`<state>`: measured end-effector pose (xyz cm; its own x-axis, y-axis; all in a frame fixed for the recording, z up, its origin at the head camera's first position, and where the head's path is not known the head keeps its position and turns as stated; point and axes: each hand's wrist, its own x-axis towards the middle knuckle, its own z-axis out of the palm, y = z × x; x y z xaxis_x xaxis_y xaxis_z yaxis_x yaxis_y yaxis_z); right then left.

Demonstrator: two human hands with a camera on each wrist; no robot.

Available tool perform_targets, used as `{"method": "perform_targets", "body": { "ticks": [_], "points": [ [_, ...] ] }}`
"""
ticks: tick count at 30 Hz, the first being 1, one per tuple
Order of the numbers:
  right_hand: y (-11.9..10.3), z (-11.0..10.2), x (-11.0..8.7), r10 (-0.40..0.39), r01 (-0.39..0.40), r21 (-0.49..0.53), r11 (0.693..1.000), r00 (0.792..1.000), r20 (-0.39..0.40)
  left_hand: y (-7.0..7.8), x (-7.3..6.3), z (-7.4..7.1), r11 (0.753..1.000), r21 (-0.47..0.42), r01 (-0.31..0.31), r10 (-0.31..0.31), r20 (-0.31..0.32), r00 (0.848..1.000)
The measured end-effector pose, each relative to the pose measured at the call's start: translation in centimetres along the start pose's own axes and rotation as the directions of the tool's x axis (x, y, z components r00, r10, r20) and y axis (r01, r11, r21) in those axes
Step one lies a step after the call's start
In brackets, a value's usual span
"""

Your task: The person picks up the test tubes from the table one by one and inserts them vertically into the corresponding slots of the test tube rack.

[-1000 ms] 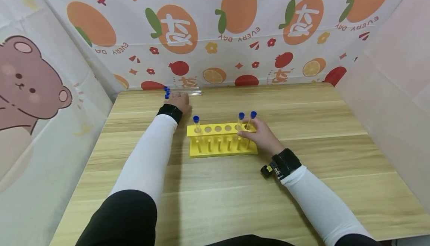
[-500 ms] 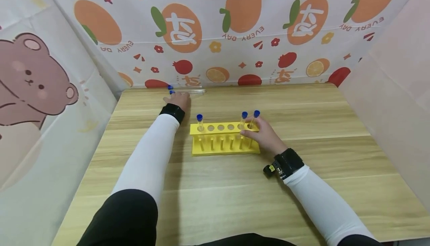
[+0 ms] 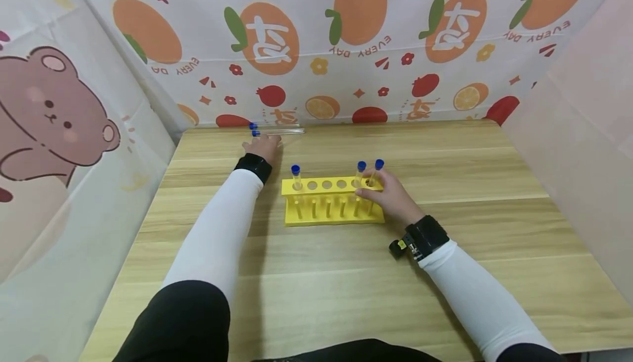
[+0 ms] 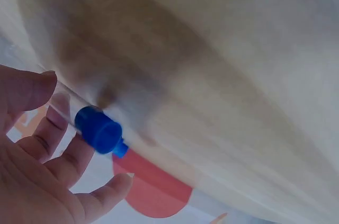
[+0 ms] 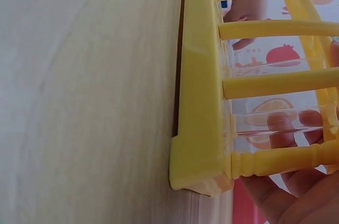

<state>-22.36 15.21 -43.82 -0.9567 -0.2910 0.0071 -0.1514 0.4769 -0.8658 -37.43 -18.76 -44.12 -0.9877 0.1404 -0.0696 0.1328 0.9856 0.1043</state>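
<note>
A yellow test tube rack (image 3: 334, 221) stands mid-table. Three blue-capped test tubes are upright in it: one at the left end (image 3: 295, 170), two at the right (image 3: 361, 167). My right hand (image 3: 393, 197) grips the rack's right end, thumb in front and fingers behind; the right wrist view shows those fingers (image 5: 280, 128) beyond the posts. At the table's back edge lie blue-capped test tubes (image 3: 283, 131), exact number unclear. My left hand (image 3: 263, 148) reaches there. In the left wrist view its thumb and index finger pinch a tube near its blue cap (image 4: 99, 131), other fingers loosely bent.
A fruit-print cloth (image 3: 321, 71) hangs right behind the table's back edge. Pale cloths (image 3: 583, 109) flank both sides, the left one with a bear print (image 3: 59, 115). Wood-grain tabletop (image 3: 326, 285) lies in front of the rack.
The head view has shifted slightly. The left fingers have shifted slightly at the lying tubes, and the nearest cap sits a little closer to the other. The right hand keeps its grip on the rack.
</note>
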Motion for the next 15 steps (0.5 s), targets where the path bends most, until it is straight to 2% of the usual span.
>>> {"method": "perform_targets", "body": {
  "ticks": [6, 11, 15],
  "points": [
    [0.1, 0.0, -0.1, 0.003, -0.003, -0.009, 1.0, 1.0, 0.001, 0.1, -0.2, -0.9, 0.998, -0.055, -0.027, 0.03, 0.046, 0.998],
    [0.2, -0.1, 0.0, -0.001, 0.001, -0.005, 1.0, 1.0, -0.001, 0.3, -0.9, -1.8, 0.994, -0.102, -0.034, 0.041, 0.07, 0.997],
    [0.2, -0.1, 0.1, 0.004, -0.004, 0.006, 1.0, 1.0, 0.002, 0.4, -1.6, -2.0, 0.989, -0.126, -0.08, 0.086, 0.045, 0.995]
  ]
}}
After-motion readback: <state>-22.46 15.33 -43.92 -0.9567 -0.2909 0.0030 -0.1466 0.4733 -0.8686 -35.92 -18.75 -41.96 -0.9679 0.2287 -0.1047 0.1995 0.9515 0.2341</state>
